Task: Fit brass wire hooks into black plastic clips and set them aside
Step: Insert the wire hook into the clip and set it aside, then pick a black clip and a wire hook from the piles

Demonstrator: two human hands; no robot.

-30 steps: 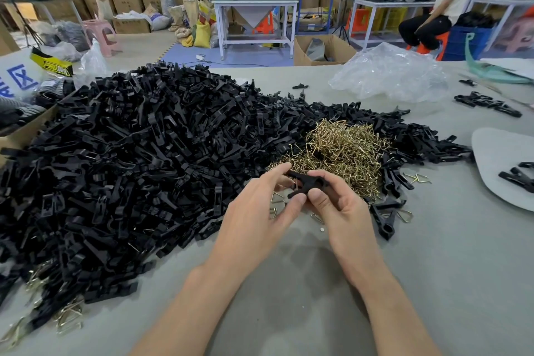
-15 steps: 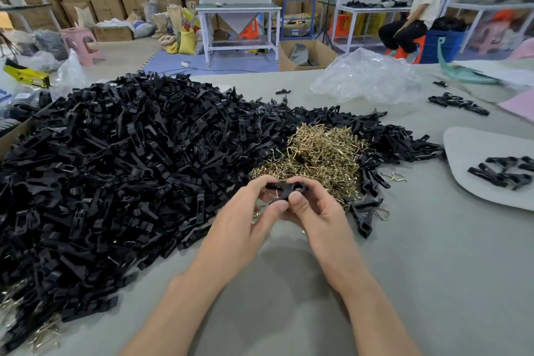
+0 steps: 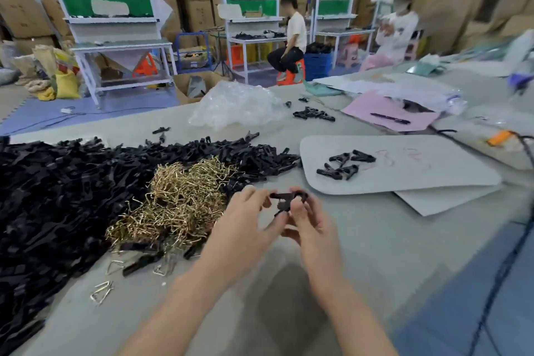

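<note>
**Left hand** point(image 3: 242, 228): recorded pinching the left end of one black plastic clip point(image 3: 289, 202), thumb beneath and fingers above. The fingers were blurred, so the finer hold was not made out.

**Right hand** point(image 3: 310, 225): recorded curled round the right end of the same clip.

**Clip:** held in the air between both hands, above the grey table point(image 3: 375, 254) and clear of every heap. Whether a brass hook was seated in it could not be told, as the piece was blurred.

**Change noted:** half a second before, the clip had been worked directly in front of the brass hook heap point(image 3: 179, 202). It was now found carried to the right of that heap, nearer the grey board point(image 3: 419, 173), and the view had been swung right with it.

**Meaning, as judged:** the fitting was taken to be finished or nearly so, and the setting-aside step to be in hand.

**Grey board:** a small group of clips point(image 3: 344, 166) was laid on it, apart from the hands.

**Black clip heap** point(image 3: 57, 196): large, set left of the hook heap and touching it. Much stock was left.

**Loose hooks** point(image 3: 101, 292): scattered on the table by the heap's near edge.
</note>
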